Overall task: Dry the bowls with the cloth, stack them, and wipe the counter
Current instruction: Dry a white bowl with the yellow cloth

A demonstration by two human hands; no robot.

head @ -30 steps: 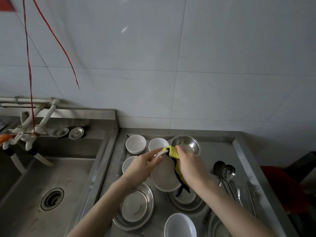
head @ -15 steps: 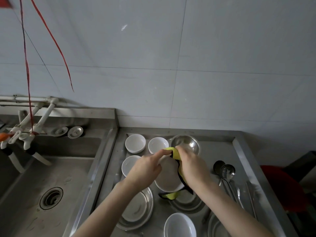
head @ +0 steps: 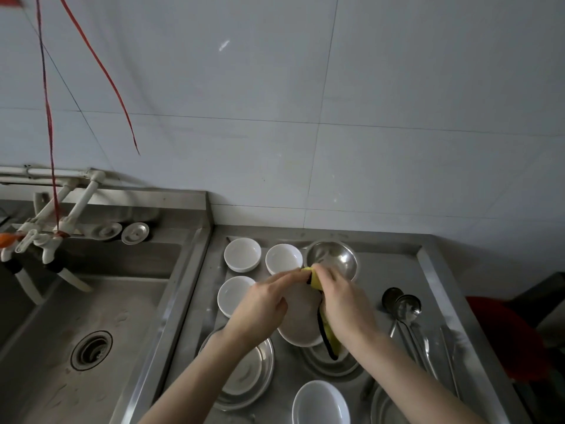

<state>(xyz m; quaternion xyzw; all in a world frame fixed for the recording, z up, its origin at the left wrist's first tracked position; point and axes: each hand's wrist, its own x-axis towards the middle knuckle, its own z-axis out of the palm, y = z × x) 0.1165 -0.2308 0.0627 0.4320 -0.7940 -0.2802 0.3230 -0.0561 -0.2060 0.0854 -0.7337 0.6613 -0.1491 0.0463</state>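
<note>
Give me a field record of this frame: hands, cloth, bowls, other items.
left hand: grips held white bowl, tilted above the counter
right hand: holds yellow cloth on that bowl's far rim
small white bowls: three, back left, unstacked
front white bowl: alone, near edge
steel bowl: behind the hands
ladles: right of the hands
sink: left

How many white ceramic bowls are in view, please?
5 white ceramic bowls: two side by side at the back, one before them, one in the left hand with the right hand pressing the yellow cloth on it, one nearest. Arms may hide others.
</note>
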